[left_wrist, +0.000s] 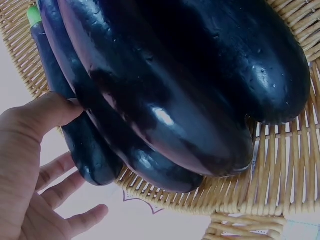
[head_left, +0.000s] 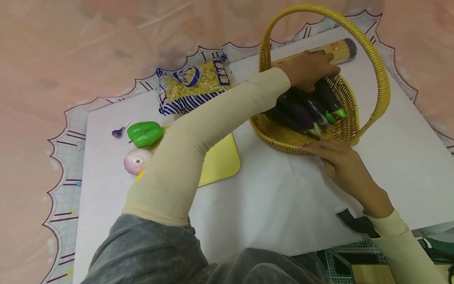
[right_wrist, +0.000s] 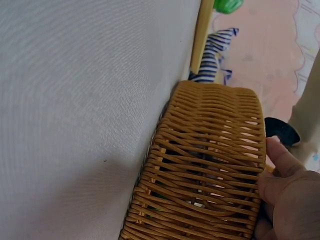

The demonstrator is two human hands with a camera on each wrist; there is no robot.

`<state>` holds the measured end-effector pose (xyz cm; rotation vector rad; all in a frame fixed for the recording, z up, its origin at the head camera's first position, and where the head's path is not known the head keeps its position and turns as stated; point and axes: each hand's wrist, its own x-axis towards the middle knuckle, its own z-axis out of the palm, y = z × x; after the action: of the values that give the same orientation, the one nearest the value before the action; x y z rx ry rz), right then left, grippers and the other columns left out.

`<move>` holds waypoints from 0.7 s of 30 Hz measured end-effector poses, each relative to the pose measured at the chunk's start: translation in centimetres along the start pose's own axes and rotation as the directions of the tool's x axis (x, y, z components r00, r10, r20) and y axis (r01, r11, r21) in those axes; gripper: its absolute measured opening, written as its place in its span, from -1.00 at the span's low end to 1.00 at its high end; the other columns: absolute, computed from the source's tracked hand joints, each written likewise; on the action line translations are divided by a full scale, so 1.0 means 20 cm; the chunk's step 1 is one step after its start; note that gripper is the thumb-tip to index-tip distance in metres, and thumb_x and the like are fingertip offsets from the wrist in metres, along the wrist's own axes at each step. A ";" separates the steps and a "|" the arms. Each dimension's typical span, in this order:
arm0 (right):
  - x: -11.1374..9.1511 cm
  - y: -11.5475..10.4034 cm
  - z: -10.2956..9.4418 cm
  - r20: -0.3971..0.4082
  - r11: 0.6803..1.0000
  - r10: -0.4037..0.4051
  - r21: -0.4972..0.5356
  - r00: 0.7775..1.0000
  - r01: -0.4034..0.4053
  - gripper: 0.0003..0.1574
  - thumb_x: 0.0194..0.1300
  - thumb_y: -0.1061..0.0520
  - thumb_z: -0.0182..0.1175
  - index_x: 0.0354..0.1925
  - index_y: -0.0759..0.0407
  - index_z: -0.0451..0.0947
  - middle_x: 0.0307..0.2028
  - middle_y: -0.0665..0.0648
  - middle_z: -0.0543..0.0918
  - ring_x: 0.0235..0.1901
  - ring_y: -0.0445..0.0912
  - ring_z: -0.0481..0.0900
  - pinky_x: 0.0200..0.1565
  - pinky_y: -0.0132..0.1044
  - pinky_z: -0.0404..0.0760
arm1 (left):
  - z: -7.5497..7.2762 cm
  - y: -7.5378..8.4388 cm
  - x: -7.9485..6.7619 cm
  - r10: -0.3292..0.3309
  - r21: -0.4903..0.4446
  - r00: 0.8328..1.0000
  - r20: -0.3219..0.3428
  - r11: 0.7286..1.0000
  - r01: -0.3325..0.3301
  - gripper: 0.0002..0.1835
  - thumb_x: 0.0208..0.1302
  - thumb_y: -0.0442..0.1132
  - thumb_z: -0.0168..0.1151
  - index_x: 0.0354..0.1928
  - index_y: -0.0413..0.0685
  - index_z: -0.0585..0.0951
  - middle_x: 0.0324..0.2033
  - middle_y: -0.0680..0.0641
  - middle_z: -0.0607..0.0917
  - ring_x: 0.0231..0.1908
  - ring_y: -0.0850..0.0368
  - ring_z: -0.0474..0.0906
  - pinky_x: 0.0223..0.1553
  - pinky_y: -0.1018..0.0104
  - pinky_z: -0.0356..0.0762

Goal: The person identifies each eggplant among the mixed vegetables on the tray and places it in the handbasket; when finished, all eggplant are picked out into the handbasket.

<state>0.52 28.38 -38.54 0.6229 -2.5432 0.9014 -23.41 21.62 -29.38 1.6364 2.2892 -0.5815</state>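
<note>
A woven basket (head_left: 283, 146) with a tall arched handle holds several dark purple eggplants (head_left: 313, 108), their green-tipped ends toward me. My left hand (head_left: 310, 70) reaches over the far side of the basket. In the left wrist view its thumb (left_wrist: 65, 109) lies against the slimmest eggplant (left_wrist: 92, 150), while its other fingers are spread apart beside that eggplant's rounded end. On the near side, my right hand (head_left: 342, 163) grips the basket rim. The right wrist view has the right thumb and a finger (right_wrist: 282, 155) at the edge of the wicker wall (right_wrist: 210, 135).
A bag of pasta (head_left: 195, 85) and a yellow board (head_left: 221, 161) lie left of the basket. Farther left are a green bell pepper (head_left: 144, 134), an onion (head_left: 136, 161) and a wrapped lollipop (head_left: 118, 131). Behind the basket lies a long yellowish pack (head_left: 340, 51).
</note>
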 end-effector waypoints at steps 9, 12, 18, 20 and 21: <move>0.00 0.01 0.01 -0.006 1.000 0.007 -0.010 1.000 -0.007 -0.31 0.02 0.64 0.21 0.04 0.11 0.68 -0.09 0.19 0.71 -0.10 0.11 0.61 -0.03 -0.01 0.45 | -0.03 -0.01 -0.02 -0.024 -0.028 0.998 0.052 0.999 0.025 -0.39 0.42 -0.02 0.03 0.46 0.30 0.15 0.44 -0.04 0.09 0.45 0.01 0.04 0.40 -0.15 0.08; 0.01 0.02 0.01 -0.011 1.000 0.006 -0.017 1.000 -0.006 -0.32 0.02 0.62 0.24 0.04 0.10 0.68 -0.09 0.19 0.71 -0.11 0.11 0.62 -0.04 -0.02 0.45 | -0.03 -0.02 -0.02 -0.031 -0.036 0.998 0.061 0.999 0.033 -0.36 0.42 0.02 0.02 0.48 0.31 0.11 0.45 -0.04 0.07 0.46 0.02 0.03 0.40 -0.15 0.07; 0.01 0.05 0.00 -0.006 1.000 0.001 -0.028 1.000 -0.001 -0.35 0.01 0.60 0.27 0.03 0.12 0.68 -0.10 0.22 0.71 -0.12 0.13 0.61 -0.05 0.01 0.46 | -0.01 -0.05 -0.03 -0.054 -0.054 0.997 0.053 0.997 0.056 -0.31 0.42 0.10 -0.01 0.51 0.35 0.02 0.49 -0.04 -0.02 0.48 0.01 -0.05 0.42 -0.12 0.01; 0.01 0.06 0.00 -0.001 1.000 0.007 -0.030 1.000 -0.007 -0.36 0.03 0.59 0.26 0.03 0.13 0.68 -0.10 0.23 0.71 -0.11 0.13 0.61 -0.04 0.02 0.46 | 0.00 -0.05 -0.04 -0.063 -0.075 0.997 0.042 0.995 0.066 -0.31 0.42 0.11 -0.01 0.51 0.38 0.01 0.50 -0.02 -0.06 0.49 0.03 -0.10 0.45 -0.11 -0.05; 0.01 0.07 0.00 0.001 0.999 0.011 -0.032 1.000 -0.011 -0.37 0.03 0.59 0.26 0.03 0.13 0.68 -0.10 0.23 0.71 -0.11 0.14 0.61 -0.04 0.03 0.47 | 0.01 -0.06 -0.05 -0.066 -0.081 0.997 0.037 0.994 0.069 -0.29 0.42 0.12 -0.02 0.52 0.39 -0.02 0.51 -0.02 -0.10 0.50 0.02 -0.14 0.45 -0.11 -0.09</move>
<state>-0.30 29.25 -39.13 0.6010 -2.5593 0.8625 -24.16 20.40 -28.84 1.5050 2.3196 -0.5192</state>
